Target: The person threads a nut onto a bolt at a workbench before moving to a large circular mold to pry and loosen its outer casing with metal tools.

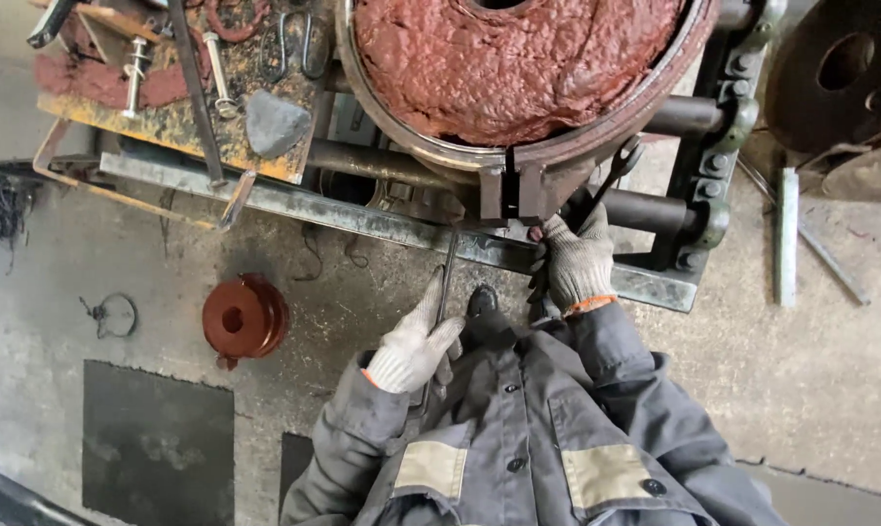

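I look straight down my grey work jacket at a large round metal mould (431, 146) filled with rough red-brown material (508, 58). My left hand (416, 341), in a white knit glove, grips a thin dark metal rod (447, 268) that reaches up toward the clamp lugs (513, 190) at the mould's lower rim. My right hand (575, 261), also gloved, holds a dark open-ended wrench (618, 170) just right of those lugs, above the steel frame rail (362, 216).
A yellow rusty tray (168, 122) at upper left carries bolts, hooks and a grey stone (273, 122). A red-brown pulley-like disc (243, 317) lies on the concrete floor beside a wire ring (116, 315). Dark plates lie lower left. More round steel parts (844, 78) sit upper right.
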